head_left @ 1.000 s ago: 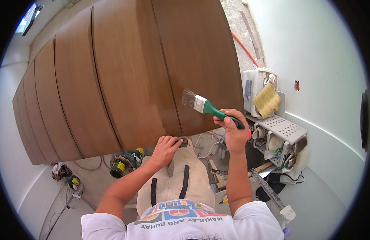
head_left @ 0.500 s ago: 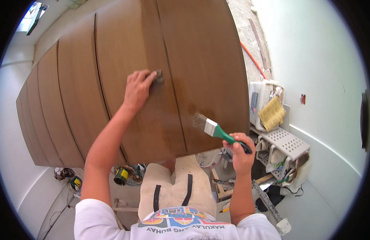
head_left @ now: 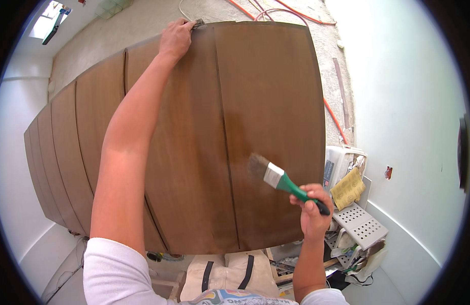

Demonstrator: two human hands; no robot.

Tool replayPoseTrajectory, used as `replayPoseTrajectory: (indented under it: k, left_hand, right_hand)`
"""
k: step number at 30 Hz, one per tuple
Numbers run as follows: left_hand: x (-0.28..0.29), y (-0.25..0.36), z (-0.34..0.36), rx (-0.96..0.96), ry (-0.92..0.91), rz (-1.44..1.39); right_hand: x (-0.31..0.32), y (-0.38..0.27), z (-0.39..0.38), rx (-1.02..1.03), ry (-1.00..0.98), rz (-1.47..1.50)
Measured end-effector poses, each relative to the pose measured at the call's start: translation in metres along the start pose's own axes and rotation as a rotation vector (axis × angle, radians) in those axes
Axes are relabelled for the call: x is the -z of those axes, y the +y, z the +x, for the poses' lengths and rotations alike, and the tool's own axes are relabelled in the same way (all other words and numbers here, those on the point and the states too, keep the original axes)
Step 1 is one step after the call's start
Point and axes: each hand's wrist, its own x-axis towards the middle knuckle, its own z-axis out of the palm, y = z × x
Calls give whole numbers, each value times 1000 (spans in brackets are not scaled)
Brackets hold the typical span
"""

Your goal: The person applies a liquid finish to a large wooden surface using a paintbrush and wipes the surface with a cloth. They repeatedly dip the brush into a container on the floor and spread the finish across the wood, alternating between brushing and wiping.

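A large brown wooden panel (head_left: 179, 152) with dark grooves lies in front of me. At its far edge my left hand (head_left: 176, 38) is closed on a small dark rag (head_left: 198, 23), pressed against the wood. My right hand (head_left: 314, 206) grips the black-tipped green handle of a paintbrush (head_left: 283, 180) above the panel's near right part. The brush's bristles point up and left, and whether they touch the wood I cannot tell. A darker, wet-looking patch shows on the wood beside the groove, left of the bristles.
To the right stand a white container (head_left: 341, 155), a piece of yellow sandpaper (head_left: 347, 189) and a grey perforated step (head_left: 360, 224), with tools and clutter below. Orange hoses (head_left: 335, 120) run over the rough floor. A white wall (head_left: 407, 101) closes off the right side.
My left hand has slid the rag away from me, from mid-panel to the far edge. My right hand still holds the brush, with little movement. The view now takes in the panel's far edge.
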Motion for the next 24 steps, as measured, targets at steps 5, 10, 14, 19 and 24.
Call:
replayPoseTrajectory:
  k: [5,10,14,19,24]
  left_hand:
    - [24,83,-111,-143,-4,-115]
    - [38,93,-111,-251,-101,-198]
    - [15,30,-13,-174,-11,-74]
    - [4,32,-6,-96,-45,-69]
    - [57,120,-201,-201,-68,-277]
  right_hand:
    - [-34,2,87,169,-34,51]
    - [-79,-23,146,185,-26,113]
    - [-103,-24,143,170,-108,195]
    - [-78,-10,118,129,-88,140]
    - [-39,-13,82,127,8,71]
